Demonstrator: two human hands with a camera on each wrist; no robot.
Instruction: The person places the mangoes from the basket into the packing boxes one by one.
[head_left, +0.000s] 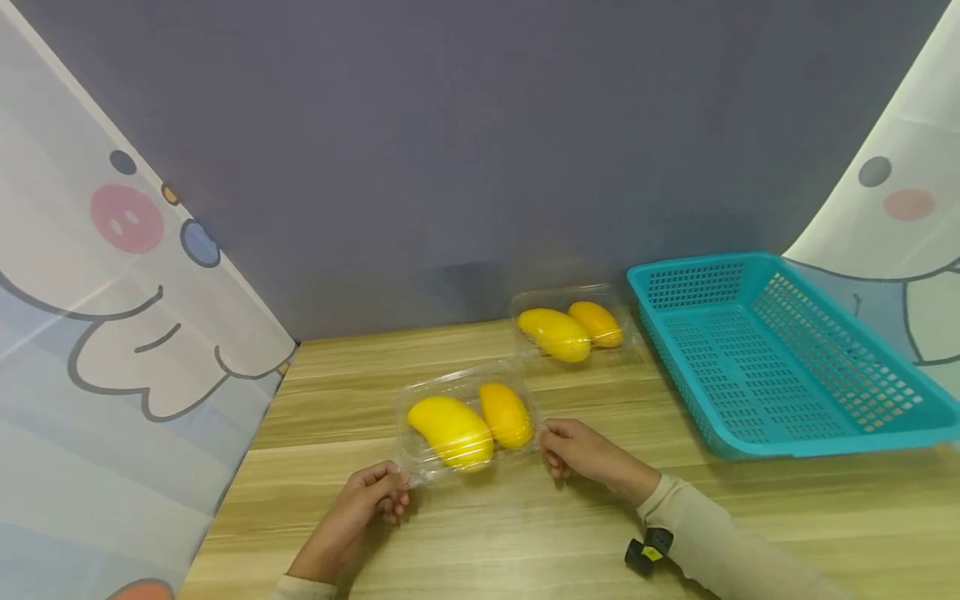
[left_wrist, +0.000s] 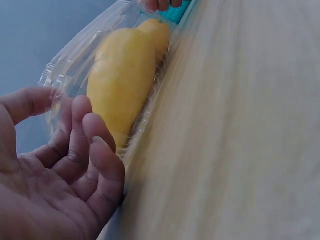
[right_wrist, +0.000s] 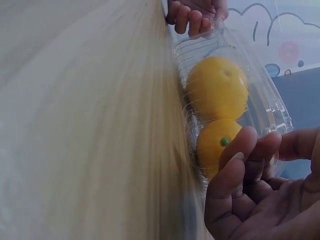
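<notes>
Two yellow mangoes, a larger one (head_left: 453, 433) and a smaller, more orange one (head_left: 506, 415), lie inside a clear plastic clamshell box (head_left: 459, 380). My left hand (head_left: 371, 500) pinches the box's near left corner between thumb and forefinger. At the right end, my right hand (head_left: 573, 450) pinches the edge in the same way, its other fingers curled in below. In the left wrist view the larger mango (left_wrist: 122, 75) shows through the plastic, close over the tabletop. A green stem spot marks the smaller mango (right_wrist: 216, 145) in the right wrist view.
Behind and to the right, a second clear box (head_left: 558, 293) with two mangoes stands near the dark back panel (head_left: 450, 167). A turquoise plastic basket (head_left: 855, 443) with latticed walls sits at the right of the wooden table (head_left: 585, 542). Cartoon-printed curtains (head_left: 172, 358) hang at both sides.
</notes>
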